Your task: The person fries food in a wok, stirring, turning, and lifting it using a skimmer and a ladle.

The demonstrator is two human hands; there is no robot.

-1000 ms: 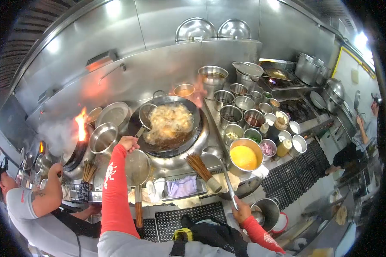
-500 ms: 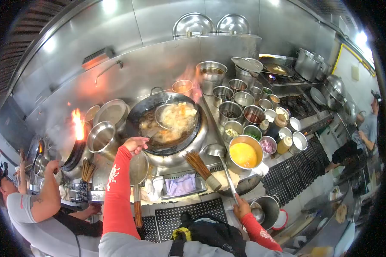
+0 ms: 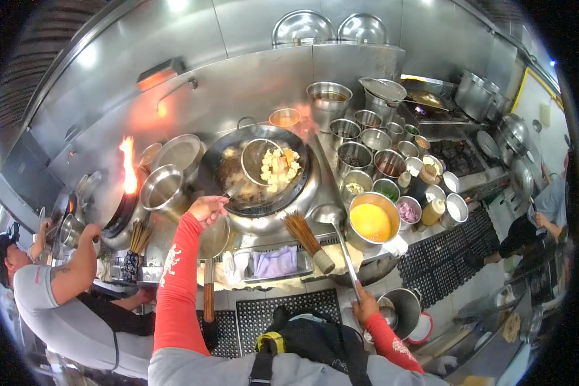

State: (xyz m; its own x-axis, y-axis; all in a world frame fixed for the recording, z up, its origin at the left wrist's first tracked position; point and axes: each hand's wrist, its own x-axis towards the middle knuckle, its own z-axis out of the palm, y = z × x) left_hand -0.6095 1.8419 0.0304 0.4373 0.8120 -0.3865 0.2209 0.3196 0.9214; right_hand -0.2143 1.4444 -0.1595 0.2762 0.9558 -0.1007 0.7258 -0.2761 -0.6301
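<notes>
My left hand [image 3: 209, 210] is closed around the handle of a round strainer [image 3: 253, 159]. The strainer is over a large black wok [image 3: 207, 168] of dark oil, with pale yellow chunks of food [image 3: 280, 168] at its right side. Whether all of the chunks lie inside the strainer I cannot tell. Low on the right, my right hand [image 3: 367, 306] grips the long handle of a steel ladle [image 3: 329, 213]. The ladle's bowl is beside a pot of yellow liquid [image 3: 371, 222], to the left of it.
A bamboo wok brush [image 3: 307, 241] and a purple cloth [image 3: 275, 262] lie in front of the wok. Several steel containers of ingredients [image 3: 388, 166] stand to the right. Flames [image 3: 128, 167] rise at the left, near a co-worker [image 3: 77, 296]. Another person [image 3: 547, 206] stands far right.
The strainer and the food chunks show more clearly above the oil, and the foam around them has lessened. My right hand keeps its hold on the ladle. The camera view has shifted slightly.
</notes>
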